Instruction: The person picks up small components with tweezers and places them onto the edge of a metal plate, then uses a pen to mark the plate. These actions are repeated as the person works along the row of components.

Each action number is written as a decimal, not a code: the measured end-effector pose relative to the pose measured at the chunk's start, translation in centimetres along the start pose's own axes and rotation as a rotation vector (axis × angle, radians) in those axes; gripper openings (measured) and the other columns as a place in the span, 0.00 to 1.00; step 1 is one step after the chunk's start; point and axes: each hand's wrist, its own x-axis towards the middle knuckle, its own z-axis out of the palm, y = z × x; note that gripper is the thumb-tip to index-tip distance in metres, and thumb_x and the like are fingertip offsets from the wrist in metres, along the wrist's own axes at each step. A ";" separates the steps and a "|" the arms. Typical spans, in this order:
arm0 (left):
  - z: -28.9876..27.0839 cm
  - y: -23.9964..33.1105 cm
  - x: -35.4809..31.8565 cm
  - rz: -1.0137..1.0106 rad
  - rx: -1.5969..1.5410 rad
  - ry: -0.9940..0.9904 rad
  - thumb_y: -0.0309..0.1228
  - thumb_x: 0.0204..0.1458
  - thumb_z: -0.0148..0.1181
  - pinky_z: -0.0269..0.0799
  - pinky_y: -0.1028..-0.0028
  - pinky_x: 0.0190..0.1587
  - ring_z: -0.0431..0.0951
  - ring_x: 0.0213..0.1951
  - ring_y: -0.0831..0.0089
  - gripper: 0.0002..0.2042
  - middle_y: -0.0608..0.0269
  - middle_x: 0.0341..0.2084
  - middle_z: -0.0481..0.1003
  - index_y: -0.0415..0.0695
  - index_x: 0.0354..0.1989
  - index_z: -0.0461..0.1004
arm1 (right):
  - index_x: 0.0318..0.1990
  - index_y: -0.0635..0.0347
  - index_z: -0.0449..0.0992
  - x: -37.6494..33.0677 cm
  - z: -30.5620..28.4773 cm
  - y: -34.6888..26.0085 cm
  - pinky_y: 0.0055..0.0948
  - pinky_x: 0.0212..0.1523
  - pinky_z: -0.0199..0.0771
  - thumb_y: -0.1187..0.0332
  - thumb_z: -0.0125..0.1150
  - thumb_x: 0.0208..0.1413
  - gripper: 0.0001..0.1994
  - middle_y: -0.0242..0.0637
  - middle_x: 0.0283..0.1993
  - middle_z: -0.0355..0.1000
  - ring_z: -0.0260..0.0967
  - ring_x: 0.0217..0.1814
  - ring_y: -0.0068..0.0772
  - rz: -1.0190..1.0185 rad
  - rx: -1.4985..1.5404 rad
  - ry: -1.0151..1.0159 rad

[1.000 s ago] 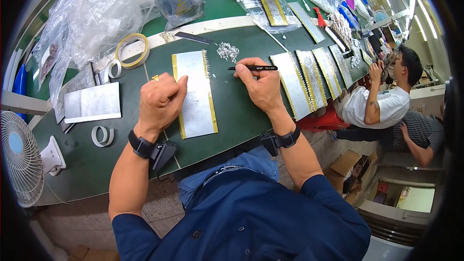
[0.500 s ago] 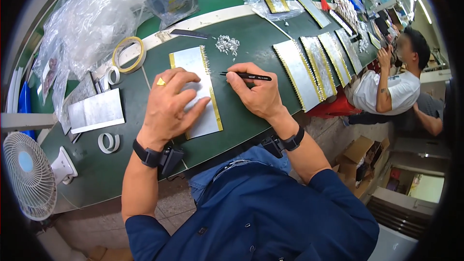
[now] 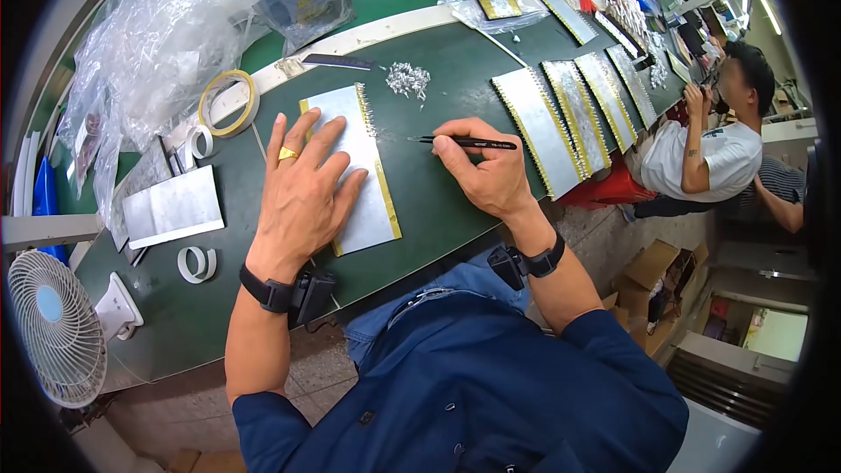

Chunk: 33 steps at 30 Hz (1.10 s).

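Observation:
My left hand [image 3: 302, 188] lies flat with fingers spread on a silver rectangular panel [image 3: 363, 171] with gold edges, on the green table [image 3: 438, 201]. A gold ring is on one finger. My right hand [image 3: 486, 171] pinches black tweezers [image 3: 464, 143], whose tip points left toward the panel's upper right edge, where small pins stick out. A small pile of silver metal bits [image 3: 408, 80] lies just beyond the panel. Both wrists carry black bands with small black devices.
More silver panels [image 3: 569, 114] lie in a row to the right. Tape rolls [image 3: 229, 102], [image 3: 196, 264], a small silver sheet [image 3: 171, 208], crumpled plastic bags [image 3: 158, 26] and a white fan [image 3: 57, 328] are at left. Another person [image 3: 710, 144] sits at right.
My left hand went from a loose fist at the panel's left edge to lying flat and spread on the panel. The right hand with the tweezers came nearer the panel's upper right edge.

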 end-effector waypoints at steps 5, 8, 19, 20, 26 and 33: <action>0.0 -0.1 0.1 0.016 -0.063 0.023 0.33 0.64 0.71 0.54 0.40 0.81 0.71 0.72 0.46 0.11 0.55 0.63 0.80 0.40 0.34 0.79 | 0.51 0.68 0.85 0.1 0.1 0.2 0.26 0.48 0.86 0.70 0.70 0.71 0.09 0.36 0.42 0.86 0.85 0.44 0.25 0.004 -0.004 -0.014; 0.1 -0.1 0.2 0.035 -0.085 0.041 0.30 0.63 0.71 0.58 0.40 0.80 0.74 0.70 0.48 0.09 0.57 0.61 0.81 0.39 0.34 0.79 | 0.52 0.68 0.85 0.3 0.1 0.4 0.26 0.48 0.86 0.71 0.69 0.72 0.09 0.36 0.43 0.86 0.85 0.44 0.24 -0.003 -0.010 -0.032; 0.1 0.0 0.2 0.125 -0.178 0.101 0.21 0.58 0.70 0.67 0.44 0.76 0.81 0.61 0.56 0.02 0.65 0.47 0.85 0.41 0.34 0.83 | 0.57 0.66 0.83 1.4 -0.3 0.7 0.40 0.55 0.86 0.79 0.67 0.62 0.16 0.45 0.47 0.84 0.84 0.53 0.48 -0.664 -0.315 -0.303; 0.0 0.0 0.3 0.124 -0.173 0.102 0.20 0.59 0.70 0.68 0.44 0.76 0.82 0.61 0.56 0.02 0.65 0.47 0.86 0.40 0.35 0.83 | 0.58 0.65 0.82 1.8 -0.4 0.6 0.43 0.57 0.86 0.78 0.66 0.60 0.18 0.45 0.48 0.84 0.83 0.55 0.51 -0.737 -0.359 -0.364; 0.3 -0.3 0.2 0.111 -0.164 0.112 0.19 0.59 0.69 0.69 0.43 0.75 0.82 0.60 0.56 0.04 0.66 0.48 0.87 0.40 0.32 0.84 | 0.62 0.65 0.80 2.6 0.0 1.5 0.43 0.60 0.85 0.76 0.62 0.60 0.21 0.45 0.49 0.83 0.83 0.57 0.49 -0.796 -0.398 -0.389; 0.4 -0.2 0.5 0.115 -0.154 0.114 0.19 0.60 0.68 0.69 0.43 0.75 0.82 0.60 0.56 0.05 0.66 0.50 0.87 0.39 0.30 0.83 | 0.61 0.66 0.80 2.8 0.2 1.9 0.43 0.59 0.85 0.75 0.62 0.62 0.20 0.46 0.50 0.83 0.83 0.57 0.49 -0.799 -0.397 -0.400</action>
